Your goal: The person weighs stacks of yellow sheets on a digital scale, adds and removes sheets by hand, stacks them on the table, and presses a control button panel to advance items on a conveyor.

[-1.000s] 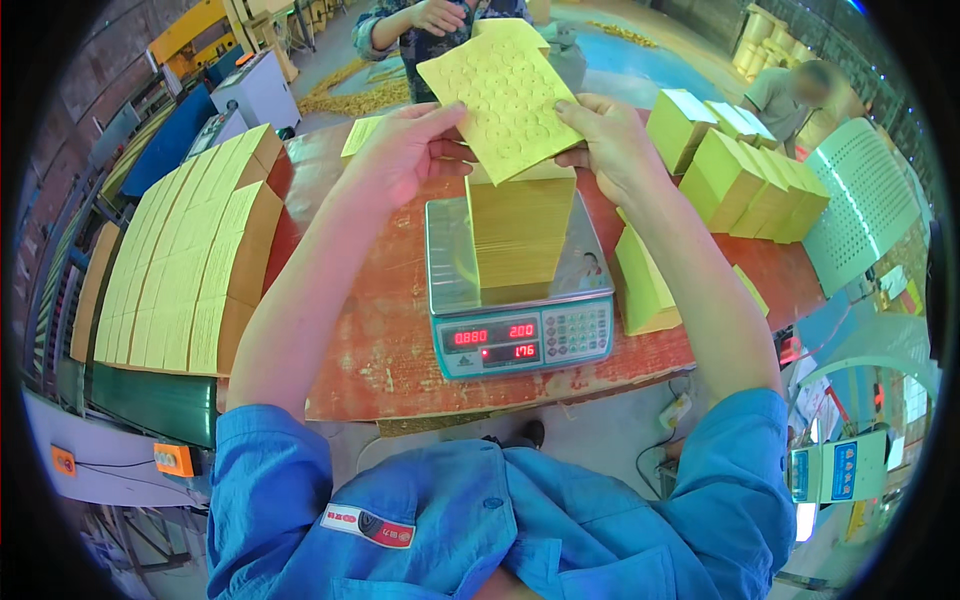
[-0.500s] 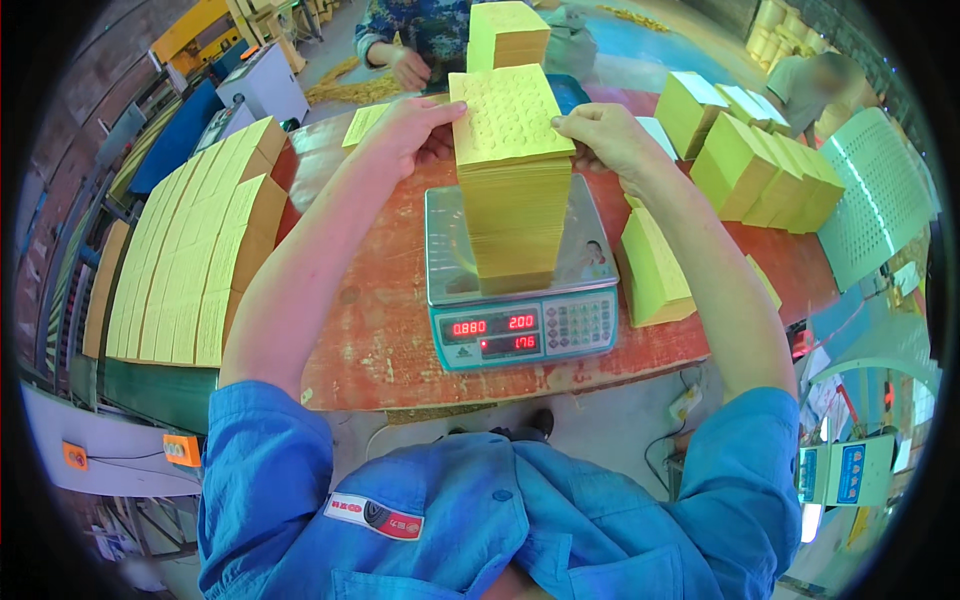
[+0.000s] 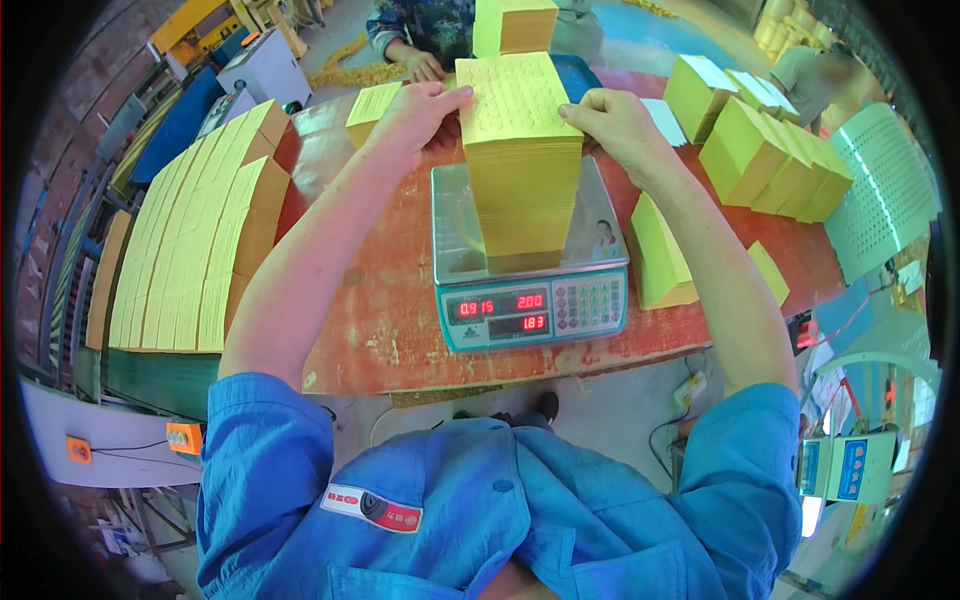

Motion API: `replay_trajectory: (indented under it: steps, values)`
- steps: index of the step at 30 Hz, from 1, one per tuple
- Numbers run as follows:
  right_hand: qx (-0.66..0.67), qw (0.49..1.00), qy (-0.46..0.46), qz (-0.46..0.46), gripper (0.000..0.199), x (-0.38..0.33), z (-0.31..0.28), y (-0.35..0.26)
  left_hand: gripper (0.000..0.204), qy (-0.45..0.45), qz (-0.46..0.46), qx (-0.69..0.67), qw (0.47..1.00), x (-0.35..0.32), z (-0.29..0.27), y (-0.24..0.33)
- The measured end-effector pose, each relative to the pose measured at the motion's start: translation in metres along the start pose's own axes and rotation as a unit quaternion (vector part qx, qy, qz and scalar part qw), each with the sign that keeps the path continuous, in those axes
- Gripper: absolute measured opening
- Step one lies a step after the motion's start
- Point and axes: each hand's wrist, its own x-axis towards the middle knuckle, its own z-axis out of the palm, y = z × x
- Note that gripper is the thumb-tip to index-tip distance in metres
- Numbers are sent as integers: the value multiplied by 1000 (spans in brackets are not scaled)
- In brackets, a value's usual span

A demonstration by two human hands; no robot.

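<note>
- The tall stack of yellow sheets (image 3: 520, 165) stands upright on the steel pan of the digital scale (image 3: 530, 300) — mid-desk, near centre.
- Left hand (image 3: 415, 110), at 11 o'clock, presses its grip against the stack's top left edge.
- Right hand (image 3: 615, 120), at 1 o'clock, has thumb and fingers clamped on the top right edge.
- More yellow bundles (image 3: 195, 235) lie in a row at 9 o'clock on the red desk (image 3: 370, 330); others (image 3: 770, 160) at 2 o'clock.

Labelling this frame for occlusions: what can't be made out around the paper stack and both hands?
- Lower back of the yellow paper stack on the scale: head view, hidden by its own front.
- Left hand and right hand palms: turned away.
- Co-worker's hand: body cut off by the top edge.
- Far-right person: blurred.
</note>
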Motion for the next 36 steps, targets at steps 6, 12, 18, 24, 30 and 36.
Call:
replay_trajectory:
  steps: [6,12,18,24,30,36]
  values:
    - [-41,995,68,-55,34,-18,-7,10,35,154,142,163,964,-20,11,-14]
    - [131,978,142,-75,36,-85,-31,43,46,224,267,144,926,-71,-18,-33]
    - [195,971,141,-3,36,-153,-66,103,53,344,57,149,925,-157,-105,-95]
    - [215,970,113,26,37,-147,-73,116,55,374,24,146,915,-187,-108,-104]
    - [221,973,67,-8,37,-132,-63,109,55,333,23,134,933,-176,-70,-98]
    - [243,968,61,-12,36,-123,-73,121,56,307,29,120,944,-156,-61,-93]
